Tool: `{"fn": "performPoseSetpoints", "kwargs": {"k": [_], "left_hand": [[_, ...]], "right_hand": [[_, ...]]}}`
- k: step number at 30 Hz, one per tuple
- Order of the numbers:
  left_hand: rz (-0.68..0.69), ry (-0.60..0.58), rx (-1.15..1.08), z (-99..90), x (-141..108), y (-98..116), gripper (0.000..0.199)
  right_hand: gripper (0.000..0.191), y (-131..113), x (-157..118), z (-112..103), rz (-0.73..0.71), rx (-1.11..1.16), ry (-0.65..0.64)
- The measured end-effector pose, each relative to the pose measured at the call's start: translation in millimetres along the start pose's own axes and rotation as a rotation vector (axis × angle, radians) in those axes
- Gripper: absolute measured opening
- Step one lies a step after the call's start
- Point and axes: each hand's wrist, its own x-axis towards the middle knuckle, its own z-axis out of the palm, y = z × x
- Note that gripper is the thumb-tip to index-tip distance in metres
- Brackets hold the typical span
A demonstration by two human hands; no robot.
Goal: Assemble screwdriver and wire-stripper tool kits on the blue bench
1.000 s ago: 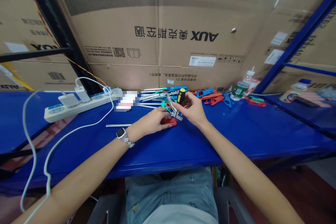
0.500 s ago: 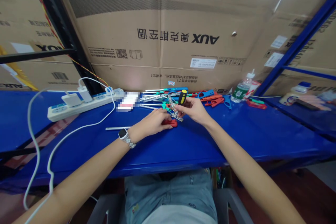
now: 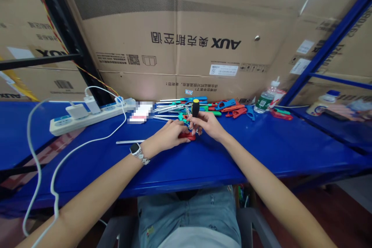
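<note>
My left hand is closed over a red plastic handle piece and presses it to the blue table. A thin metal rod lies left of it, partly behind the wrist. My right hand grips a screwdriver with a black and yellow handle, held nearly upright above the red piece. The fingers hide the screwdriver's tip, so whether it touches the piece I cannot tell. Just beyond the hands lies a pile of metal rods with green and blue parts.
Red plastic parts and blue plastic parts lie right of the pile. A clear bottle stands further right. On the left a white power strip trails a white cable. A large cardboard box walls off the back.
My right hand has shifted slightly left, and the screwdriver has gone from leaning to nearly upright over the red piece. My left hand has stayed on the red piece.
</note>
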Motion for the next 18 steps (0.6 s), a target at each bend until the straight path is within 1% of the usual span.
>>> {"fn": "performPoseSetpoints", "kwargs": {"k": [4, 6, 7, 9, 12, 15, 18], "left_hand": [[0.008, 0.013, -0.005, 1.9, -1.0, -2.2, 0.022], [0.013, 0.029, -0.024, 3.2, -1.4, -3.4, 0.021], [0.015, 0.038, -0.033, 3.7, -1.5, -3.9, 0.020], [0.015, 0.054, -0.039, 4.4, -1.4, -4.5, 0.020], [0.021, 0.066, -0.037, 4.6, -0.7, -4.2, 0.020], [0.014, 0.037, -0.030, 3.8, -0.1, -3.4, 0.018], [0.006, 0.017, -0.031, 0.4, -0.5, -4.4, 0.019]], "right_hand": [[0.046, 4.7, 2.9, 14.0, -0.019, 0.023, 0.188], [0.050, 6.3, 3.6, 15.3, -0.005, 0.046, 0.237], [0.051, 6.6, 3.6, 14.2, 0.004, 0.054, 0.238], [0.051, 6.2, 3.0, 9.4, 0.023, 0.067, 0.191], [0.045, 3.9, 1.6, -0.2, 0.046, 0.071, 0.068], [0.040, 2.2, 0.9, -6.3, 0.047, 0.052, -0.032], [0.037, 3.3, 1.1, -7.8, 0.027, 0.030, -0.079]]}}
